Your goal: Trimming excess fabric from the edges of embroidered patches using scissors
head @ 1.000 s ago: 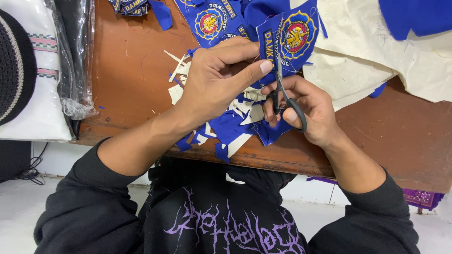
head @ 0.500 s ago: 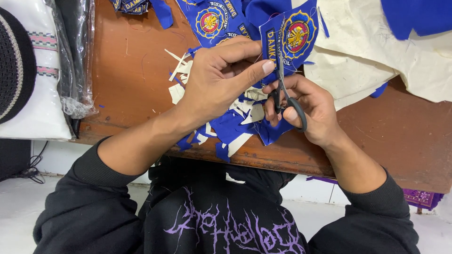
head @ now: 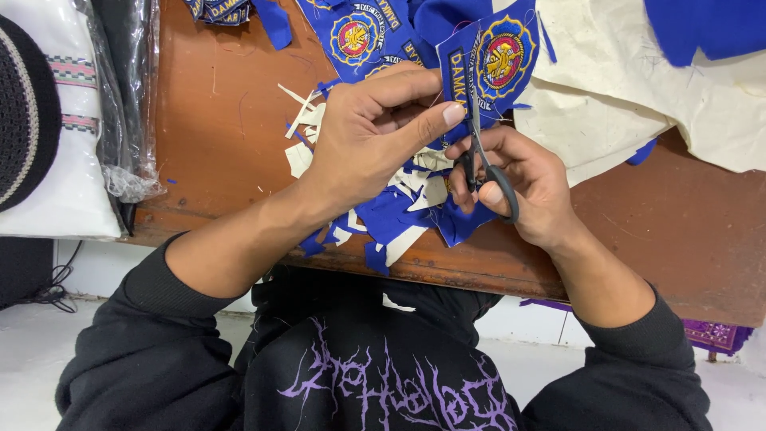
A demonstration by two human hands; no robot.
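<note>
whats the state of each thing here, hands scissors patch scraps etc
left hand: pinching the edge of the blue patch
right hand: fingers through the scissor handles
scissors: held, blades up against the patch edge, nearly shut
blue patch: held up off the table, uncut on top
scraps: loose blue and cream offcuts piled at the table edge
cream cloth: lying flat, rumpled
table: wooden, scratched

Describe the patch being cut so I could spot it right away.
On the brown wooden table, look at the top centre, just above the right hand with the small black scissors. The blue embroidered patch stands upright there, pinched by the left hand, while the others lie flat.
</note>
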